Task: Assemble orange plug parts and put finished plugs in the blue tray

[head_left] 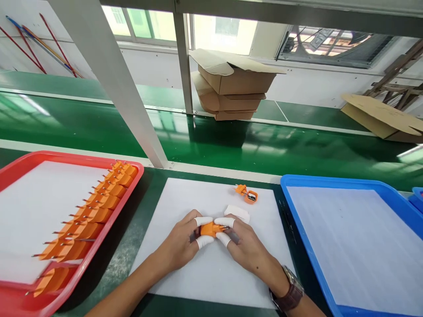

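Note:
Between both hands is one orange plug adapter [208, 229], its metal pins pointing right. My left hand [184, 237] grips its body with thumb and forefinger. My right hand [241, 240] pinches the pin end. White finger covers sit on the gripping fingertips of both hands. Just beyond my right hand lies a small white piece [237, 213], perhaps a finger cover or pad. Farther back, an opened orange plug [251, 197] rests with its inner parts showing, its pin part linked to the shell. All of this is over a white sheet [211, 281] on the green bench.
On the left, a red tray [137, 185] holds a row of several orange plugs [99, 214]. A blue tray [297, 215] lined with white stands on the right. Behind run a metal post [132, 101], a green conveyor belt [297, 149] and stacked cardboard boxes [238, 83].

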### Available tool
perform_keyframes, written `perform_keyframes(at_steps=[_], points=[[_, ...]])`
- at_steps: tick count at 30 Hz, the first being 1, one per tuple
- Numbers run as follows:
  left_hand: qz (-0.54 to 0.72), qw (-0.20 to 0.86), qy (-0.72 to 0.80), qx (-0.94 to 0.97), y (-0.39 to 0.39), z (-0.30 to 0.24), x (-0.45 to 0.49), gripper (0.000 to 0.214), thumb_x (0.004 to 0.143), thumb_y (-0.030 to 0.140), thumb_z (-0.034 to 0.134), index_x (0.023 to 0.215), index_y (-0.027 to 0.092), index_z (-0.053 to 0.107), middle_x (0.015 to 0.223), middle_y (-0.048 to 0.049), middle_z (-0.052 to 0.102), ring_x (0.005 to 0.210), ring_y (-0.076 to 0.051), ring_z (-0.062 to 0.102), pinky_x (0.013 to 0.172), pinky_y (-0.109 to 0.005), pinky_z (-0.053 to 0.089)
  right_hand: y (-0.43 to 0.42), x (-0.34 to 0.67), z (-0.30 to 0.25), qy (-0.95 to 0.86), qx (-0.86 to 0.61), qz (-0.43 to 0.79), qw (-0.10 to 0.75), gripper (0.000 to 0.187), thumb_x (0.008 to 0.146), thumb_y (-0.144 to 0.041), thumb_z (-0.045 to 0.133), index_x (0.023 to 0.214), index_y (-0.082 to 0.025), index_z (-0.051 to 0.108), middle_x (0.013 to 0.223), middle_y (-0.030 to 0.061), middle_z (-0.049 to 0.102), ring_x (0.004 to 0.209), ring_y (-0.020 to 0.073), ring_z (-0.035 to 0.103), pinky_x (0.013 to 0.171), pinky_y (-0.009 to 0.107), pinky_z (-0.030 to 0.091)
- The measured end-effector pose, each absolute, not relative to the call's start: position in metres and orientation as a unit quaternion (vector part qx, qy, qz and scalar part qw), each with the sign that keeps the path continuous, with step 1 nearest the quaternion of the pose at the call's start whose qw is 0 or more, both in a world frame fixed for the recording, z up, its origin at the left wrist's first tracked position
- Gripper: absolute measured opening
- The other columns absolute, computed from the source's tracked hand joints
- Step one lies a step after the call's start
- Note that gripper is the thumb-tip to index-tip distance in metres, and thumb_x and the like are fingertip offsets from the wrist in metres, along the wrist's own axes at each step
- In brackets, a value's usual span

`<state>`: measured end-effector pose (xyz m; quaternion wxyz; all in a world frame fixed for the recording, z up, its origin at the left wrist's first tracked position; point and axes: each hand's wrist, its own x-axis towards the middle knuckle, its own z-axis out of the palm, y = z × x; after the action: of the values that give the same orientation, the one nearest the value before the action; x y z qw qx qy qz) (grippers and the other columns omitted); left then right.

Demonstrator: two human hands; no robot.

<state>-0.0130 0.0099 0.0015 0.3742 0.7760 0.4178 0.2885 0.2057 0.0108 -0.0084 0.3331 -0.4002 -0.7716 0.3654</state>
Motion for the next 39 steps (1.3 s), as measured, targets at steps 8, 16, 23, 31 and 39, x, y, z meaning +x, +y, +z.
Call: perform_keyframes(at_steps=[8,16,23,31,39], points=[[0.306,0.358,0.416,0.778,0.007,-0.001,-0.011,0.032,0.094,0.029,0.057,0.126,0.025,0.054,0.090,-0.0026,0.051,0.073,-0.015,0.050,0.064,-0.028,0.045,0.008,0.201,-0.005,-0.790,-0.393,0.327,0.339,0.029,0.088,-0.003,0.049,0.109,-0.023,0.054,0.095,0.0053,0.060,0.086,0.0207,0.054,0.075,0.036,0.051],[0.309,0.379,0.413,0.768,0.004,-0.001,-0.008,0.036,0.095,0.026,0.054,0.131,0.025,0.050,0.104,-0.0066,0.055,0.083,-0.017,0.054,0.073,-0.031,0.051,0.005,0.204,-0.009,-0.775,-0.408,0.351,0.332,0.050,0.091,-0.010,0.052,0.137,-0.029,0.043,0.113,0.0063,0.061,0.098,0.0205,0.061,0.088,0.040,0.055],[0.416,0.351,0.477,0.690,0.002,-0.009,-0.007,0.036,0.089,0.023,0.061,0.124,0.025,0.055,0.103,-0.0053,0.058,0.087,-0.017,0.059,0.077,-0.033,0.055,0.018,0.225,-0.001,-0.813,-0.443,0.198,0.322,0.054,0.085,-0.011,0.056,0.136,-0.021,0.043,0.132,0.0137,0.052,0.121,0.0300,0.050,0.099,0.054,0.047],[0.449,0.238,0.471,0.721,0.003,-0.012,-0.006,0.038,0.086,0.016,0.062,0.123,0.027,0.057,0.094,-0.0025,0.056,0.078,-0.014,0.059,0.071,-0.029,0.056,0.018,0.213,-0.009,-0.843,-0.395,0.118,0.344,0.042,0.072,0.008,0.040,0.100,-0.018,0.058,0.097,0.0105,0.058,0.085,0.0232,0.057,0.070,0.038,0.056],[0.454,0.149,0.448,0.756,0.000,-0.009,-0.001,0.038,0.084,0.010,0.062,0.119,0.023,0.057,0.086,0.0008,0.055,0.060,-0.008,0.055,0.059,-0.022,0.054,0.002,0.190,-0.006,-0.847,-0.296,0.132,0.422,0.041,0.079,0.008,0.041,0.108,-0.016,0.058,0.108,0.0130,0.060,0.096,0.0209,0.058,0.076,0.034,0.056]])
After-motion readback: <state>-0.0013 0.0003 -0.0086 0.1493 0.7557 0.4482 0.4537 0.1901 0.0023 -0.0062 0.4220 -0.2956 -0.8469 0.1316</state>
